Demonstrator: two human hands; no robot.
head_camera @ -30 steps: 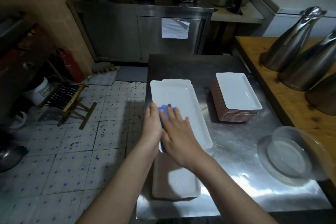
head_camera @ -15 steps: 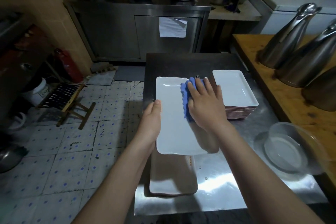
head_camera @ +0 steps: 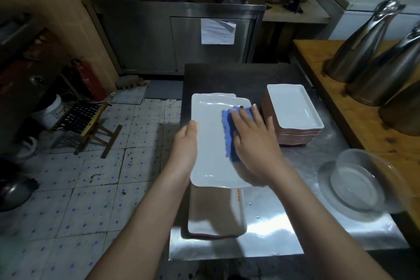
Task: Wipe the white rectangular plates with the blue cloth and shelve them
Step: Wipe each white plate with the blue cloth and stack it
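Gripping white rectangular plate (head_camera: 210,154) with left hand (head_camera: 185,144), thumb on rim. Pressing blue cloth (head_camera: 228,130) onto it with right hand (head_camera: 255,143), fingers straight.

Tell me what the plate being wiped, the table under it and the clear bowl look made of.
White rectangular plate: probably glazed ceramic, possibly melamine; smooth and glossy, with highlights. Silver metal table: looks like stainless steel; shiny, mirrors light. Clear round bowl: glass or plastic, see-through; cannot tell which.

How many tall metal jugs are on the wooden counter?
3 on the wooden counter: far jug, middle jug, near jug cut by the picture's edge. Others may be out of view.
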